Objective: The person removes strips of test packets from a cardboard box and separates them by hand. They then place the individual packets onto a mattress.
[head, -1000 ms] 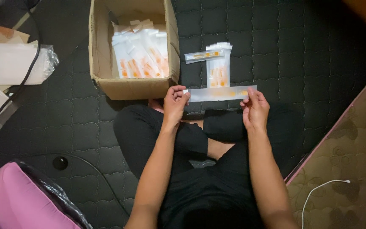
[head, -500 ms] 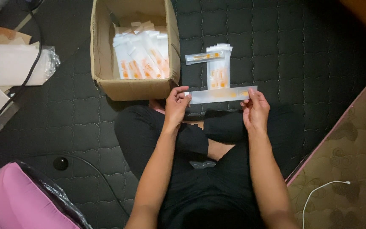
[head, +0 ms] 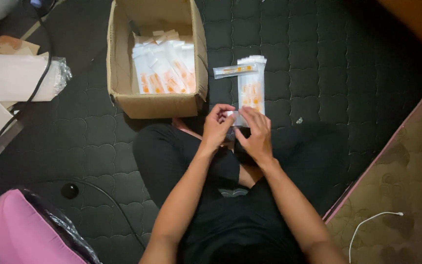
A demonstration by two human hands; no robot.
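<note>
**Clear packet pinched between both hands, in front of the stack**

Clear packet (head: 234, 117) is what I see caught between the two hands, just above the crossed legs and at the near end of the stack of white-and-orange packets (head: 251, 87). Only a small pale corner of it shows; the rest is hidden behind the fingers, so I cannot tell its full shape or how it is folded.

My left hand (head: 217, 128) has thumb and forefinger closed on the packet's left end, the fingertips (head: 226, 110) curled over its top edge. My right hand (head: 255, 133) comes in from the other side, fingers together and bent down over the packet, covering most of it. The two hands touch or nearly touch at the fingertips.

The stack lies on the dark quilted mat (head: 328, 63), to the right of the cardboard box (head: 156, 105). A single long clear packet (head: 234, 71) with an orange item inside lies crosswise at the stack's far end. The box stands open, holding more white-and-orange packets upright against its right wall. At the mat's left edge are a plastic-wrapped white bundle (head: 20, 78) and a black cable (head: 35, 88); a pink bag (head: 15, 234) sits at the near left corner.
</note>
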